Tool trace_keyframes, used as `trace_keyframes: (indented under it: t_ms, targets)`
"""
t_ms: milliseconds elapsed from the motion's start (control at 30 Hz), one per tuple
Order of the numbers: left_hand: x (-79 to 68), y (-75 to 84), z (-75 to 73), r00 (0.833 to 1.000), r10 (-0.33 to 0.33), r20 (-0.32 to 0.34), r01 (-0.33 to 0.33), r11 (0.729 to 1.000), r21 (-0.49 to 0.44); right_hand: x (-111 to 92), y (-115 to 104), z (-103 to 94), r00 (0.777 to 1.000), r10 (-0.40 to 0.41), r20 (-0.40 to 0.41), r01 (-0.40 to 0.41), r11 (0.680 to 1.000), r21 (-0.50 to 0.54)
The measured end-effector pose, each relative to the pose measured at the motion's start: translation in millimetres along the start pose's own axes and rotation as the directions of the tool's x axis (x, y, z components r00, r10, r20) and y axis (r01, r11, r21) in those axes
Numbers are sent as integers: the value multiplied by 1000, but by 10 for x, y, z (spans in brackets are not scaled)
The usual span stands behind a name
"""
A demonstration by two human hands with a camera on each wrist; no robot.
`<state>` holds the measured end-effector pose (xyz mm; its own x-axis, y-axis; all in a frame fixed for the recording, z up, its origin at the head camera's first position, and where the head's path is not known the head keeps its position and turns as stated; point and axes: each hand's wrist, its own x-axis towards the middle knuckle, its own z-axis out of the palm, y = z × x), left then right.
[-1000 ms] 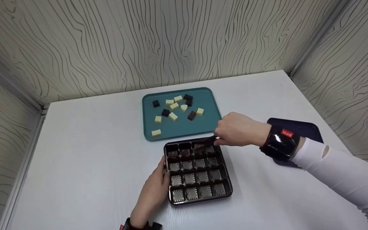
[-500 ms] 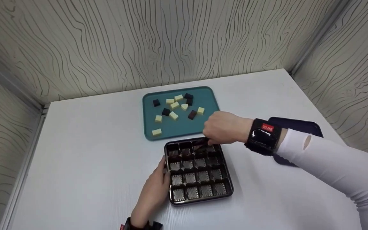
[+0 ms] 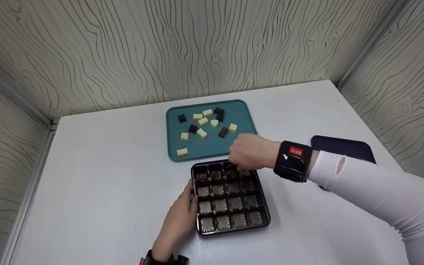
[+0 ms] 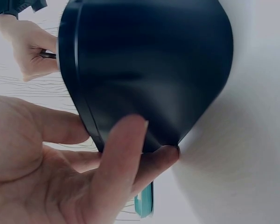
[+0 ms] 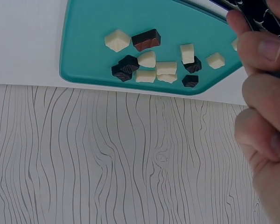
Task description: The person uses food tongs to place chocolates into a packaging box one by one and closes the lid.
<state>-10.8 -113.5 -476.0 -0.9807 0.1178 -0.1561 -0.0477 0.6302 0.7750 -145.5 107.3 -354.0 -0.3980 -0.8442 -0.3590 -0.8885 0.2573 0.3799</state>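
A black box (image 3: 234, 233) with a black compartment liner stands on the white table. Dark brown chocolates (image 3: 215, 175) sit in compartments of its far row. My left hand (image 3: 178, 219) rests against the box's left side; in the left wrist view its fingers touch the rim and lower side, with the thumb in front. My right hand (image 3: 250, 151), over the far right corner, grips what look like black tongs (image 4: 47, 55). Their tips reach the far row's third compartment, where a dark piece is hard to make out. The nearer rows show bare ridged floors.
Behind the box lies a teal tray (image 3: 175, 129) bearing several white chocolates (image 3: 201, 133) and several dark chocolates (image 3: 193, 129). A dark navy lid or tray (image 3: 344, 145) lies at the right, partly under the right forearm. Wood-patterned panels (image 3: 197, 48) surround the table.
My right hand has moved left and slightly inward over the box's far row, bringing the tongs steeper into the third compartment. The left hand and box stay in place.
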Motion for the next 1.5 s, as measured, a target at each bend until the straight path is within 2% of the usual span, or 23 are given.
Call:
trace_keyframes:
  t_ms: [433, 600, 733, 900, 1133, 1300, 1433, 1500]
  targets:
    - [6, -2, 17, 1000, -10, -3, 10, 1000, -1, -89, 2, 61, 997, 42, -62, -42, 999, 13]
    - [9, 9, 26, 1000, 0, -10, 1, 1000, 12, -243, 86, 15, 993, 83, -83, -74, 991, 108]
    - [21, 20, 23, 1000, 7, -9, -7, 1000, 21, -430, 202, 8, 985, 147, -89, -126, 970, 210]
    - [24, 21, 16, 1000, 1, -4, -1, 1000, 23, -604, 301, 173, 956, 266, -124, -221, 930, 295]
    - [22, 19, 11, 1000, -8, -4, 9, 1000, 25, -680, 344, 519, 883, 440, -165, -358, 856, 373]
    - [14, 8, 7, 1000, -17, -5, 17, 1000, 26, -580, 381, 714, 845, 512, -151, -419, 811, 409]
    - [9, 6, 8, 1000, -22, -5, 22, 999, 23, -429, 437, 826, 836, 538, -110, -453, 789, 415]
    - [7, 11, 13, 1000, -21, -5, 21, 1000, 22, -353, 465, 869, 838, 537, -97, -460, 790, 406]
